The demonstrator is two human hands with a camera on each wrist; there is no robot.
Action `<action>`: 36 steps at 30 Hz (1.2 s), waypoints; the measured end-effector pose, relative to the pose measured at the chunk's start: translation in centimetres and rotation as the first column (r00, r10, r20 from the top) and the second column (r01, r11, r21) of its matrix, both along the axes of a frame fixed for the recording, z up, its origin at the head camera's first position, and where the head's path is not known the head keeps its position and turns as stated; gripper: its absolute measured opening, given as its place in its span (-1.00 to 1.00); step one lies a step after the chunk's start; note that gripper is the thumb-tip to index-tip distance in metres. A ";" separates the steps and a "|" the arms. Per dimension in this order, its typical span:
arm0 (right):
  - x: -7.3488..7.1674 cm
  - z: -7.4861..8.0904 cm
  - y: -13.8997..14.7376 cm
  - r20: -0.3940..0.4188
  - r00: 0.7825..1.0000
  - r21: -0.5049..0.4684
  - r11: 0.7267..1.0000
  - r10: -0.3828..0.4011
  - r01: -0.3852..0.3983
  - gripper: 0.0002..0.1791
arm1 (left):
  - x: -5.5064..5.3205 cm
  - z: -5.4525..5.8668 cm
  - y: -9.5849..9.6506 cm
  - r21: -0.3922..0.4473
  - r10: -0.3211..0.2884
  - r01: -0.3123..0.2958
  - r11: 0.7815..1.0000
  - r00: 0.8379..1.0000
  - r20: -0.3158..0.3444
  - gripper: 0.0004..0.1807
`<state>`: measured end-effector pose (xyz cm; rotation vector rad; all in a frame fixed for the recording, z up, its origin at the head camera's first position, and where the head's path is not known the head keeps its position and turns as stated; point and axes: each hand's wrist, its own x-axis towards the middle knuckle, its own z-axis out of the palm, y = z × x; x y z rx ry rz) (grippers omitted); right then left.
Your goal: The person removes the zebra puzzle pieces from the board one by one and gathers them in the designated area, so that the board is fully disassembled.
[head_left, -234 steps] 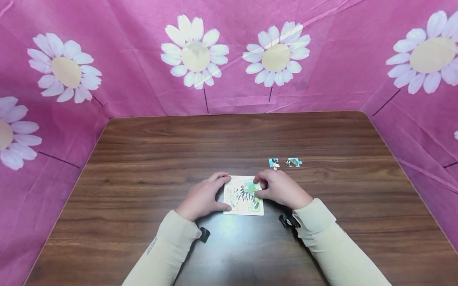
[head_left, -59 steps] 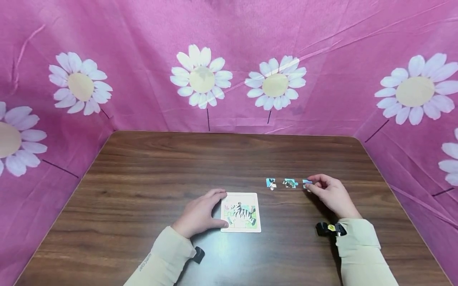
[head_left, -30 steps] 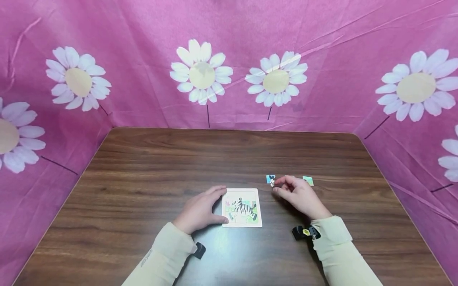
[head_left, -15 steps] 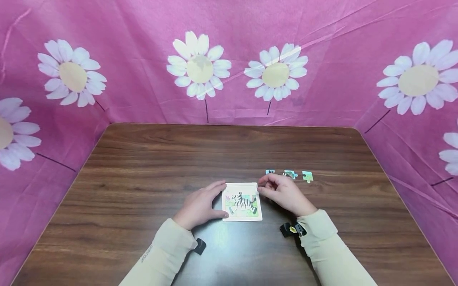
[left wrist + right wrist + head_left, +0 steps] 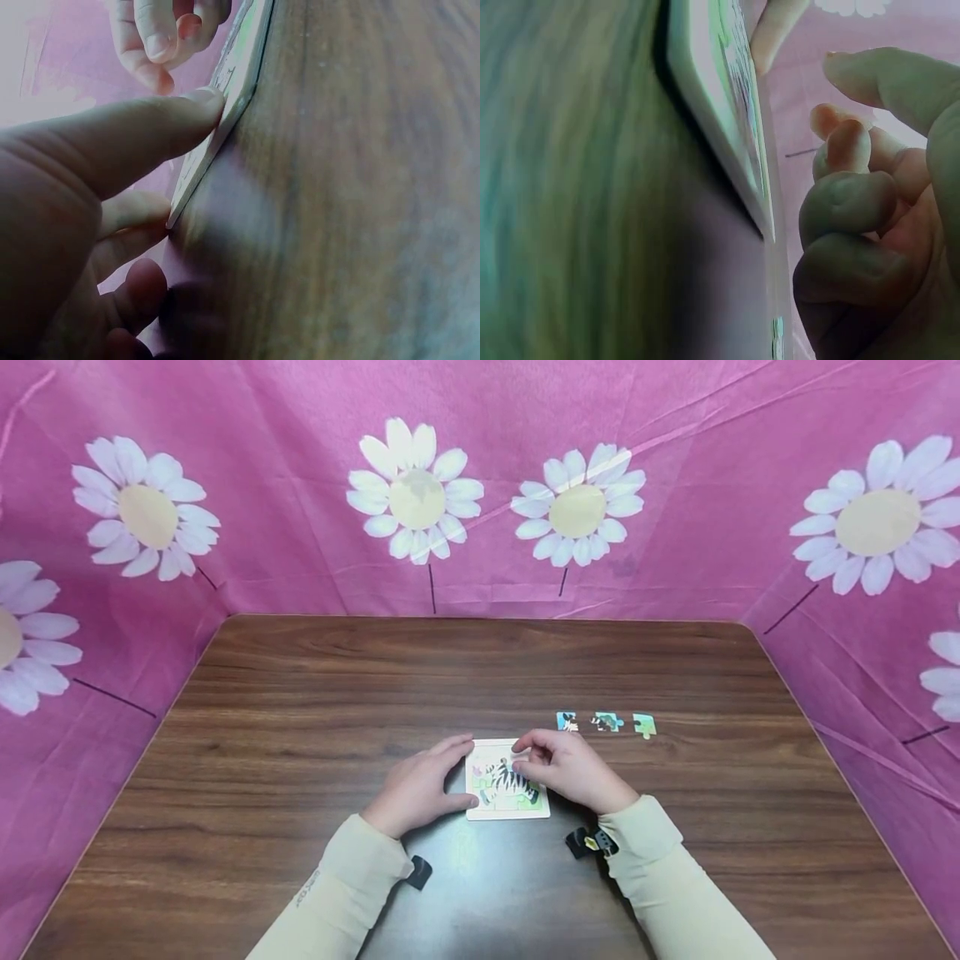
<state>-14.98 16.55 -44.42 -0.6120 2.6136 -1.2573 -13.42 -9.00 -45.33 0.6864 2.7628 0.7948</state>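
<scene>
A square puzzle board point(image 5: 508, 815) with a pale rim lies flat on the wood-grained bench point(image 5: 315, 693), near its middle and toward the person. It bears a striped zebra picture point(image 5: 506, 787) with green about the legs; part of the board is hidden under the right grip point(image 5: 566, 766).

The left grip point(image 5: 417, 783) is at the board's left side. It is spread, its thumb touching the rim low on that side and a finger touching the upper left corner.

The right grip hangs over the upper right of the board. Thumb and forefinger stand apart with nothing seen between them, and the other fingers curl in toward the palm. In the right wrist view the fingertips are clear of the board.

Beyond the right grip, three loose pieces lie in a row, well separated: a blue piece point(image 5: 567, 722) with black and white on it, partly hidden by the hand, a blue-and-green piece point(image 5: 609, 722), and a green piece point(image 5: 644, 725) at the right end. Pink cloth point(image 5: 495, 585) with white daisies surrounds the bench.
</scene>
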 end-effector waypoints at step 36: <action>0.3 -0.1 -3.3 -0.006 0.995 0.156 0.983 0.098 -0.096 -0.75 | -0.2 0.2 0.0 -0.016 -0.004 0.004 1.000 1.000 -0.001 -0.12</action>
